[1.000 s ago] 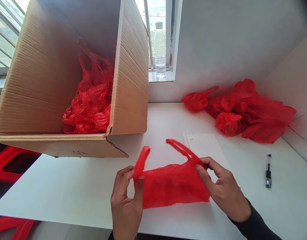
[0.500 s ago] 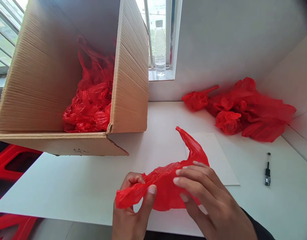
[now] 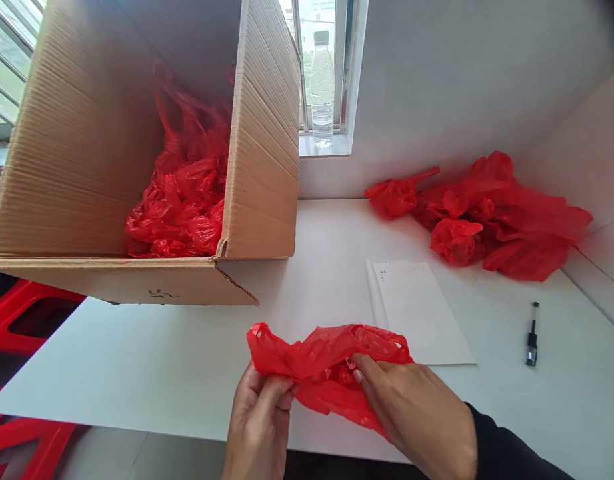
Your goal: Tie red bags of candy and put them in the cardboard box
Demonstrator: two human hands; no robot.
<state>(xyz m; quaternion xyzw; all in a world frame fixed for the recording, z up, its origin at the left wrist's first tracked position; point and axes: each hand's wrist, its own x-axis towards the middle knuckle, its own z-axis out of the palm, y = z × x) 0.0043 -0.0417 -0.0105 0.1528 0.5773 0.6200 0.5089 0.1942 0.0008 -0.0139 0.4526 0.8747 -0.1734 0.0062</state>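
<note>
Left hand (image 3: 261, 415) on bag (image 3: 327, 350), long axis crosswise

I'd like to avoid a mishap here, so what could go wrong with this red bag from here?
The thin red plastic bag could tear: the left hand pinches one end while the right hand has its fingers in the opening. If the grip loosens, the bag might slip off the white table, since it is held close to the near edge. The right hand might also nudge the white paper lying just beyond it.
</note>
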